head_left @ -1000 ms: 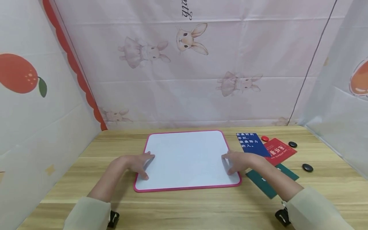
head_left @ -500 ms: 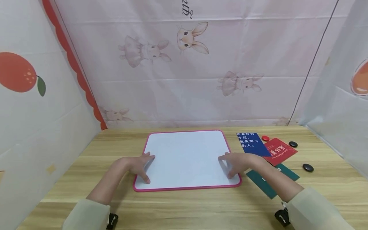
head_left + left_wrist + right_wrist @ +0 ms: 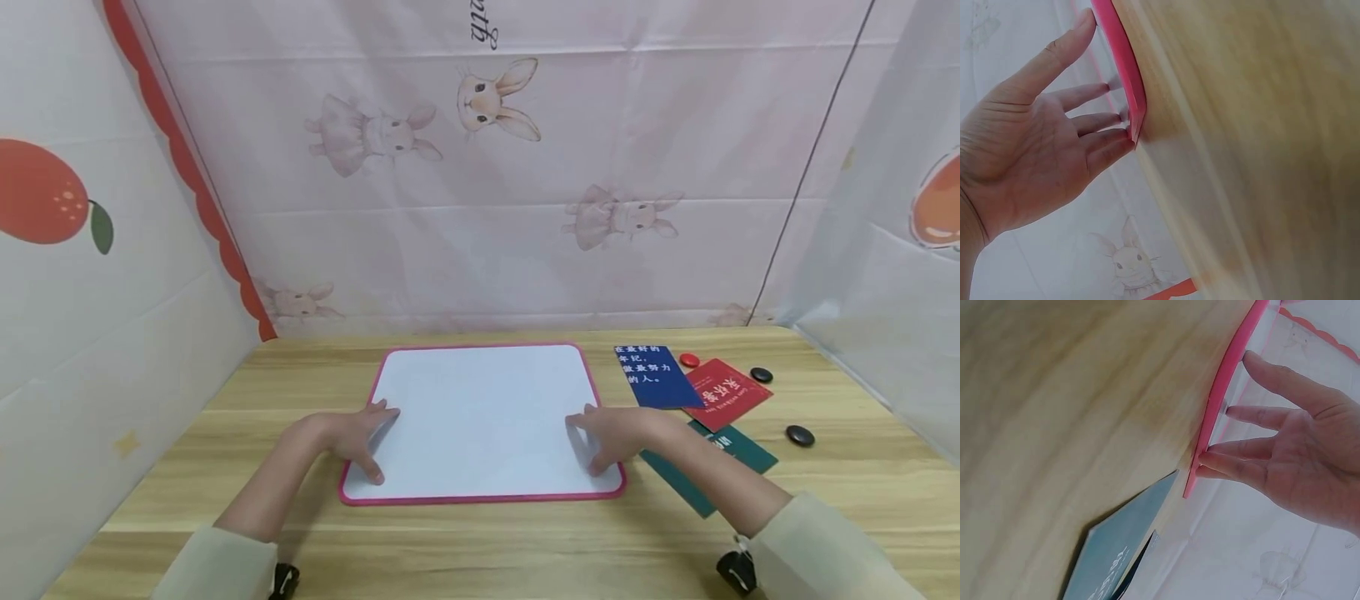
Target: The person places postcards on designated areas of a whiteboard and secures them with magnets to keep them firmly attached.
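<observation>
Whiteboard (image 3: pixel 483 421) with a pink rim lies flat in the middle of the table (image 3: pixel 480 542), nearer the front edge. It looks thin, stiff, light and smooth, so the side edges seem the best places to hold. The left hand (image 3: pixel 358 433) rests on its left edge and the right hand (image 3: pixel 611 433) on its right edge, well apart, fingers spread straight. The right arm hides part of the green card (image 3: pixel 738 450) near the table's right edge.
</observation>
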Available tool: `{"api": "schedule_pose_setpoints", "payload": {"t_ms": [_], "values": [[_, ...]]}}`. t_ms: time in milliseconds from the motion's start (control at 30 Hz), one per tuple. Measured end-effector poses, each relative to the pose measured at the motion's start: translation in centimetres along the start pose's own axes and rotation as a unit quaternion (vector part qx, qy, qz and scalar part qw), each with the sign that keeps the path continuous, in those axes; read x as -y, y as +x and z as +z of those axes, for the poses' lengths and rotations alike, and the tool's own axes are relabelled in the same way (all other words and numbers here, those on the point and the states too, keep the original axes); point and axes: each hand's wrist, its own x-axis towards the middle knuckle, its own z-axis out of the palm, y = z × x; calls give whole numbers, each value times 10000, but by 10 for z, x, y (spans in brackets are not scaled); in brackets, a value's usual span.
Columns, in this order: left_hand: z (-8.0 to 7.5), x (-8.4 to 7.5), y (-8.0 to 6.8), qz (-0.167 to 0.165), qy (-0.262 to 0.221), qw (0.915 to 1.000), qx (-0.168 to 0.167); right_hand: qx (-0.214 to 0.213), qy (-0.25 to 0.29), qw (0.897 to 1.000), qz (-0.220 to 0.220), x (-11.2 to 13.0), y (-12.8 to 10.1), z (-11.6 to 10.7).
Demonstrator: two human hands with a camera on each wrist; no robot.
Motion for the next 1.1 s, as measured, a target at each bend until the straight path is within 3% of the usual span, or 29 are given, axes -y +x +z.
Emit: {"api": "schedule_pose_setpoints", "payload": {"t_ms": [1100], "values": [[1,0,-5,-39,-112,9999,-24,-53,-205,9998,70,5,0,-1]]}}
